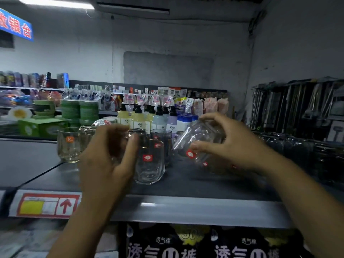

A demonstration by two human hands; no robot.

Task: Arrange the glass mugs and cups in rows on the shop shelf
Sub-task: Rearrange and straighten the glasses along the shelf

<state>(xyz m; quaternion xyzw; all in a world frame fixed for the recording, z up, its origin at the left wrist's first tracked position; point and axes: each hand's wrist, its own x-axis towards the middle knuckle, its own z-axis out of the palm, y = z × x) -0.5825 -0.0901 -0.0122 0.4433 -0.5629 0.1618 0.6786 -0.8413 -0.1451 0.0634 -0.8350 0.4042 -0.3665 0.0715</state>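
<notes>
holding a tipped cup (200, 140), the right hand (229, 141) should stand it gently beside the other cups (149, 162); left hand (109, 153) too blurry to tell.

One view only: a wide-angle camera worn on the head. We look forward and slightly down across the shelf (204, 183) from just outside its near edge, close enough that the left hand (108, 151) and right hand (229, 138) sit mid-frame. The near edge crosses the lower third; past the far edge we see bottles (137, 118), the back wall (167, 67) and the ceiling (214, 10).
</notes>
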